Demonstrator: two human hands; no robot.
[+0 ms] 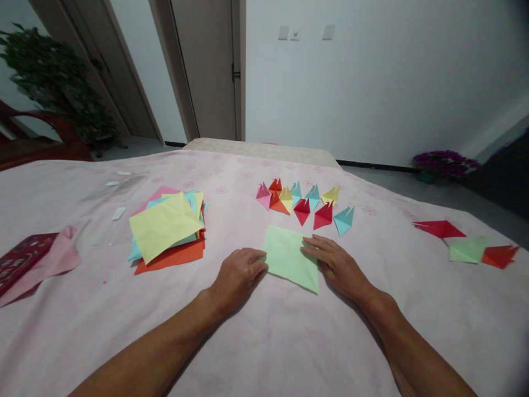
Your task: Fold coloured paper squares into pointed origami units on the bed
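A light green paper square (289,257) lies flat on the pink cloth in front of me. My left hand (239,274) rests at its left edge, fingers curled and touching the paper's corner. My right hand (334,262) lies on the sheet's right side, fingers stretched flat and pressing it down. Neither hand lifts the paper.
A stack of coloured paper sheets (167,230) sits to the left. Several folded paper pieces (303,203) lie in rows beyond the green sheet. Three more folded pieces (467,245) lie at the right. A dark red booklet (20,260) and pink paper are at far left.
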